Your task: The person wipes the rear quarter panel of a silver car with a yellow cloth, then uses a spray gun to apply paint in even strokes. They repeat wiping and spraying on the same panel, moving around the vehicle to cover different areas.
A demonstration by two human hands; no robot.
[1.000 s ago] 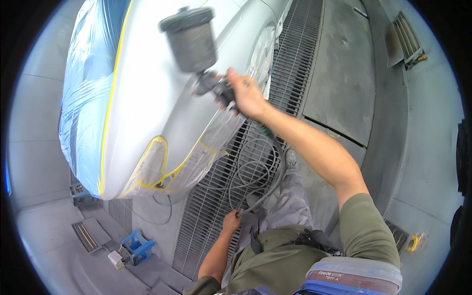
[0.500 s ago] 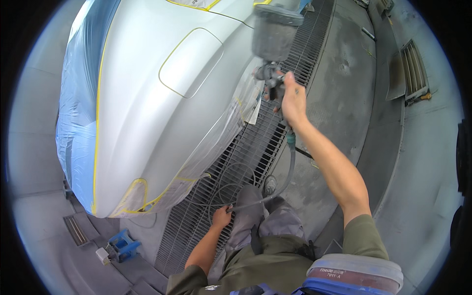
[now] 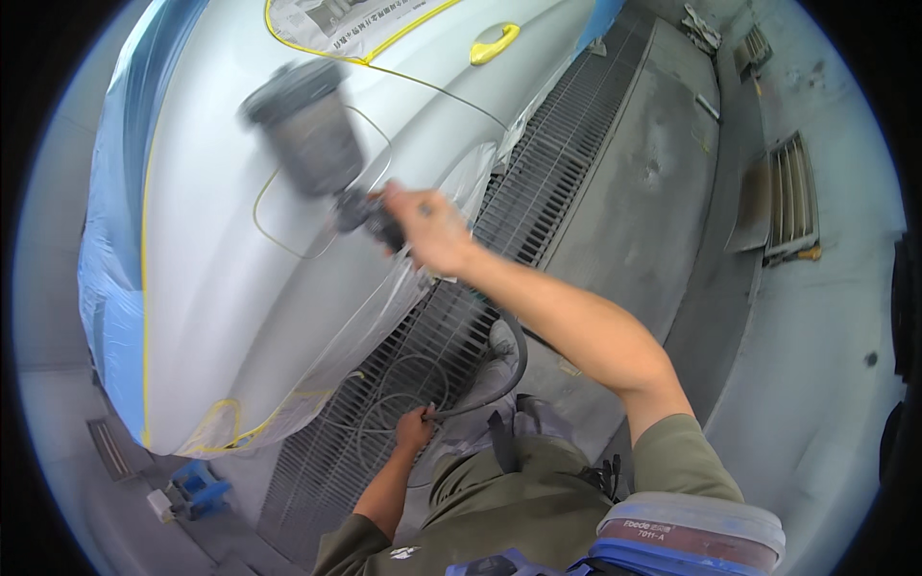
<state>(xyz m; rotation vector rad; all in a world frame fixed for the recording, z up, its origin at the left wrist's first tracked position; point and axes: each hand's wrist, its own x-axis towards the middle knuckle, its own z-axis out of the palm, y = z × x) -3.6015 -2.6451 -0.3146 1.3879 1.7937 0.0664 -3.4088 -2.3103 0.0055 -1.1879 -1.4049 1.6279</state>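
My right hand (image 3: 432, 230) is closed around a paint spray gun (image 3: 312, 139) with a dark grey cup on top. The gun is tilted and blurred, in front of the pale silver car body panel (image 3: 206, 317), beside the outlined fuel flap (image 3: 288, 216), which the cup partly hides. Low in front of me, my left hand (image 3: 415, 427) grips the grey air hose (image 3: 516, 370). From there the hose curves up towards the right wrist; its join to the gun is hidden. Loose hose loops hang near the left hand.
Blue masking film (image 3: 115, 326) with a yellow tape edge borders the panel on the left. Taped paper (image 3: 355, 24) and a yellow-covered door handle (image 3: 495, 45) lie farther up. A floor grating (image 3: 567, 130) runs beside the car. A blue stand (image 3: 200, 490) sits at lower left.
My right hand has swung the spray gun leftward and down, from the car's right edge to over the panel. My left hand still grips the hose, and the view has shifted.
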